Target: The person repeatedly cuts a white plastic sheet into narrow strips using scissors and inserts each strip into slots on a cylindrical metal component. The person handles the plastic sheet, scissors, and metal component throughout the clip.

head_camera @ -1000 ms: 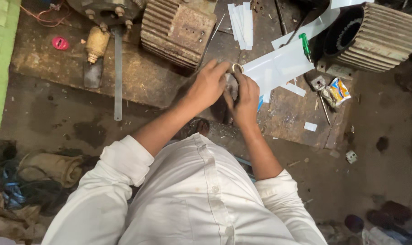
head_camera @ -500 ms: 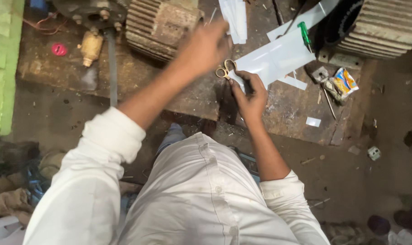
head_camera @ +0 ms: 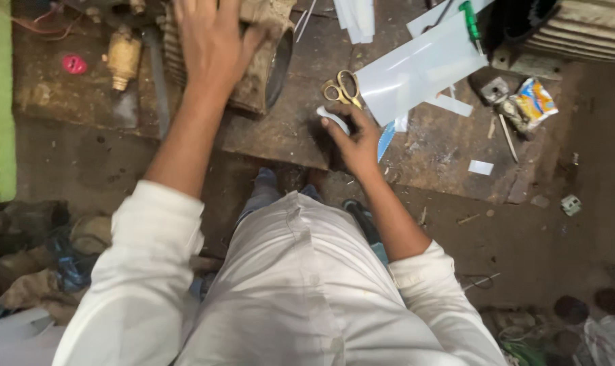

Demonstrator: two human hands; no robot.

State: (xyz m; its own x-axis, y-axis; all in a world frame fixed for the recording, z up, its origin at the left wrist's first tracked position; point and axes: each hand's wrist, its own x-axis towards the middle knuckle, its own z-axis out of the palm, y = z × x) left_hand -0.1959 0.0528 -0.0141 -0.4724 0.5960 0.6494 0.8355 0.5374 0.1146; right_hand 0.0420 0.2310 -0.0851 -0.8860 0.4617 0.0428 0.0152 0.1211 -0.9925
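Your left hand (head_camera: 209,41) lies spread, fingers open, on top of the motor (head_camera: 253,61) at the far edge of the wooden board (head_camera: 280,129) — touching it, not gripping. That ribbed metal body looks heavy and grimy; judge it stiff and likely to need a hold at both ends or under the casing, not by the fins. Your right hand (head_camera: 355,139) is closed around a small white strip (head_camera: 332,118), pinched between thumb and fingers just beside the scissors (head_camera: 341,89). The strip looks light and bendable — hold it near its middle, gently. A white sheet (head_camera: 416,71) lies beyond the scissors.
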